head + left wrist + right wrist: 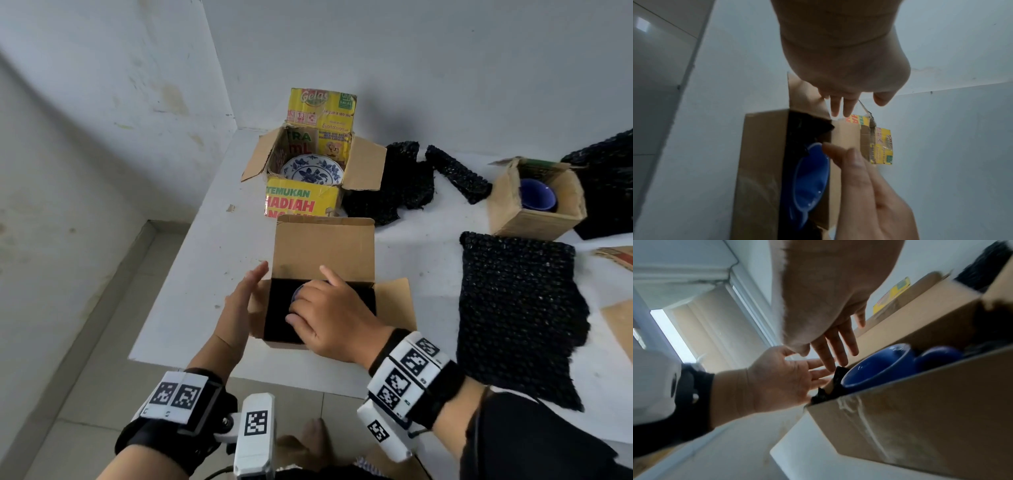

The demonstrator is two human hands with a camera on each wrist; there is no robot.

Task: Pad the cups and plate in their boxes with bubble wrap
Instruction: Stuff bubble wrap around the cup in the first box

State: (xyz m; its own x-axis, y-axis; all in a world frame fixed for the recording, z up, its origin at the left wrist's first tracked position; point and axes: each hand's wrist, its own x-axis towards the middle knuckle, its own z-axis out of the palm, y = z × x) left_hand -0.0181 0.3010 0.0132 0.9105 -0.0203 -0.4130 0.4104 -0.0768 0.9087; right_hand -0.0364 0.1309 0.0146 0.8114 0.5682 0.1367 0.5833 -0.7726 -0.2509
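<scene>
sitting under your right hand (334,317), the blue cup (877,368) is in the near box (325,260), black bubble wrap (277,311) lining it. your right fingers (301,320) lie loosely spread over the cup's rim, gripping nothing. your left hand (239,305) hovers beside the box's left wall, fingers straight and together.

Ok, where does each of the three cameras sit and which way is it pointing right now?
Head: looks down at the table, near box and plate box; both wrists show, left hand and right hand.
Left wrist: looks along the open left hand's fingers past the near box.
Right wrist: low beside the near box, looking up past the fingers.
Shared: both wrist views show the blue cup in black wrap.
</scene>
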